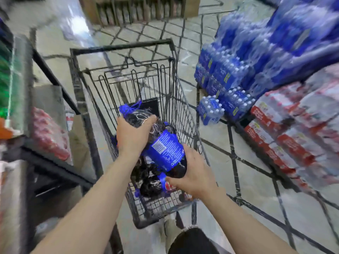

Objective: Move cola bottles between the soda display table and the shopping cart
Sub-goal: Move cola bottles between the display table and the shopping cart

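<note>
Both forearms reach forward and down over the shopping cart [126, 52]. The left hand [133, 136] curls over the upper shoulder of a cola bottle [163, 149] (blue label, dark drink), fingers wrapped on it near the neck. The right hand [194, 173] cups the bottle's base from the right, fingers bent around it. The bottle lies tilted inside the basket, above another dark bottle [148, 186] on the cart floor. The wire walls stand close on both sides; the far half of the basket lies open. A worktop [51, 167] edge runs just left of the cart, and stacked water packs [238, 74] stand to the right across a strip of floor.
</note>
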{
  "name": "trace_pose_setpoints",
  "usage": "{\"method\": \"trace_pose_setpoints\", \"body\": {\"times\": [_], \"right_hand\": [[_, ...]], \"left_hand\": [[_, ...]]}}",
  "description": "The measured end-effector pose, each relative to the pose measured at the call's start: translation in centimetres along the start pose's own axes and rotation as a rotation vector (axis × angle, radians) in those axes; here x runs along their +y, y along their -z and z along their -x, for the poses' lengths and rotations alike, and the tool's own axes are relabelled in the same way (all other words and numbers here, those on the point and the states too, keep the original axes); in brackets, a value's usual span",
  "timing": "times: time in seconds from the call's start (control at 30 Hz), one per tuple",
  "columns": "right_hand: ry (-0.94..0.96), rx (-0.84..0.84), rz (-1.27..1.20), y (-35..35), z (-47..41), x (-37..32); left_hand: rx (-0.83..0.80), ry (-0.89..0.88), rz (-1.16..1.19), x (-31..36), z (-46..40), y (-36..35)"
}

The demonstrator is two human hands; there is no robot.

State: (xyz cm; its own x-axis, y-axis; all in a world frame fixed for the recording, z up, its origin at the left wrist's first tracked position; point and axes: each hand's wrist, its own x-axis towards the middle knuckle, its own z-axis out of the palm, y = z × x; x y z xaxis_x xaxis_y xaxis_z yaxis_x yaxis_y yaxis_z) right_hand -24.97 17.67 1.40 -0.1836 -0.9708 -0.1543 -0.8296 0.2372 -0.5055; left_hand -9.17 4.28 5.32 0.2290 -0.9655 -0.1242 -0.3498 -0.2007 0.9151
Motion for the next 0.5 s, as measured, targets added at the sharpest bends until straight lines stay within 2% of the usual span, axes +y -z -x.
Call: {"method": "trace_pose_setpoints", "body": {"times": [0.23,0.5], "right_hand": [[0.091,0.11,-0.036,8.5,7.6,-4.2],[0.212,0.126,0.003,16.4,14.2,-6.5]], "left_hand": [[0.053,-0.075,0.131,7.9,8.2,7.0],[0.167,-0.144,0.199,14.7,16.1,11.8]]}}
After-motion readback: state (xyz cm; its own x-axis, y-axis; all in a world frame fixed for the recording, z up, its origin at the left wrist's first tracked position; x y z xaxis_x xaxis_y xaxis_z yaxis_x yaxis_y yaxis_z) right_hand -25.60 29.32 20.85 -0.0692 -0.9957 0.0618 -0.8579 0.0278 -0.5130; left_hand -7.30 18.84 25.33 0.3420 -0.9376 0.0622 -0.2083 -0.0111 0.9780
